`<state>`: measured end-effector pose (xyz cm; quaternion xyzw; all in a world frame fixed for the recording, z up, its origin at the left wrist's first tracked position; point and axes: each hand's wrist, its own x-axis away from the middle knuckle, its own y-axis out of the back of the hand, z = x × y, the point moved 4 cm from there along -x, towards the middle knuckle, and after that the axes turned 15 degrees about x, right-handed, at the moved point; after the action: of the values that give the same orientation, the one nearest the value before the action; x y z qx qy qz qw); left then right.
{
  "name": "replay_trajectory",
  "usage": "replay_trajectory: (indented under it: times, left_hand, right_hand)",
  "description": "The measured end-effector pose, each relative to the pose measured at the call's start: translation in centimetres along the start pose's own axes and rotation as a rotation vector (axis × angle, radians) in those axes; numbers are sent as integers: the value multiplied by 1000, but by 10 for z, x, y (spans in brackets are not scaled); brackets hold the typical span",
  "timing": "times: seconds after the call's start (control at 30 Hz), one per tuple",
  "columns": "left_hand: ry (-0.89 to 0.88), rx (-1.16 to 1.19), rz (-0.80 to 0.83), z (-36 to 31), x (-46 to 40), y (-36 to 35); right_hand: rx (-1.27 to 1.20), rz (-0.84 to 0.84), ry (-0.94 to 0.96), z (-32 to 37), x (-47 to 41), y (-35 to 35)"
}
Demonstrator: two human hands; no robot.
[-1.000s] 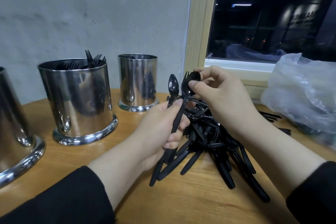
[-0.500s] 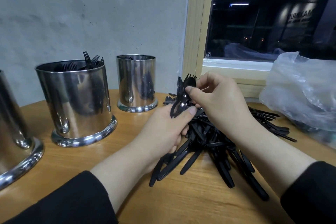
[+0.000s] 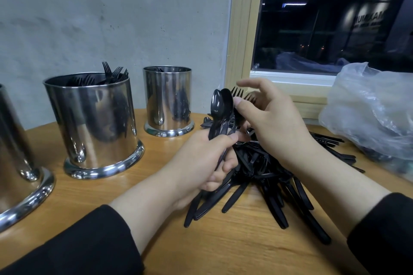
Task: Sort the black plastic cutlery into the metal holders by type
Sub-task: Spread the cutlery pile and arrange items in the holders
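Item: black plastic cutlery, loose pile (image 3: 263,167), lying on the wooden table (image 3: 223,248) directly beneath and beyond both hands; handles fan out toward the person.
Held lot: spoons (image 3: 220,107), at least two, bowls stacked and upright above the left fist, stems running down through the palm.
Left hand (image 3: 201,167): curled into a fist round the spoon stems, thumb pressed across them near the necks.
Right hand (image 3: 272,118): thumb tip against the rear spoon bowl, forefinger lifted and extended, other fingers bent toward the pile; whether it pinches anything cannot be told.
Forks (image 3: 240,92): tines show just behind the spoon bowls, close by the right thumb; whose grasp they sit in, if any, is unclear.
Fork holder (image 3: 93,123): metal cylinder left of the left hand, well apart, fork tines showing above its rim.
Far holder (image 3: 167,100): smaller cylinder beyond the left hand, dark pieces inside, type not legible.
Near holder (image 3: 20,174): partly in frame at far left, contents hidden.
Plastic bag (image 3: 371,114): crumpled, clear, right of the right hand.
Handling, judged: very light, thin, somewhat springy; glossy and likely slippery piece on piece; tangled handles may drag neighbours along.
Best hold, judged: mid-stem or neck, bundled in parallel, bowls nested; avoid levering tines, which look the easiest part to snap.
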<state>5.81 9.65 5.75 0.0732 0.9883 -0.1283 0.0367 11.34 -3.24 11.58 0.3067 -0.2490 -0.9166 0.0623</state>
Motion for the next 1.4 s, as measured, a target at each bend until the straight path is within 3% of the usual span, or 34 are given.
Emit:
replay_trajectory:
  times: [0.13,0.27,0.43,0.63,0.77,0.87,1.03,1.27,1.4]
  left_hand:
    - [5,45,41,0,0,-2]
    - [-59,67,-42,-2,-3,2]
    - [-81,128,-112,-6,-6,8]
    - [-100,-60,-51,-2,-5,7]
    - [-178,-20,-230,-10,-10,25]
    - [-204,9,-359,-11,-12,40]
    - [-176,15,-438,-5,-14,43]
    - [-174,-9,-422,-3,-15,42]
    - [-174,-18,-409,-2,-17,40]
  right_hand:
    - [-29,10,-28,-4,-2,2]
    - [143,-110,33,-5,-7,10]
    - [169,-150,16,-8,-9,14]
    - [252,-152,77,-4,-7,9]
    - [131,-169,35,-13,-10,14]
    - [425,-23,31,-34,-12,8]
    - [808,274,91,-61,-7,-18]
    - [1017,421,173,-72,-21,-39]
    - [1013,460,185,-68,-23,-42]
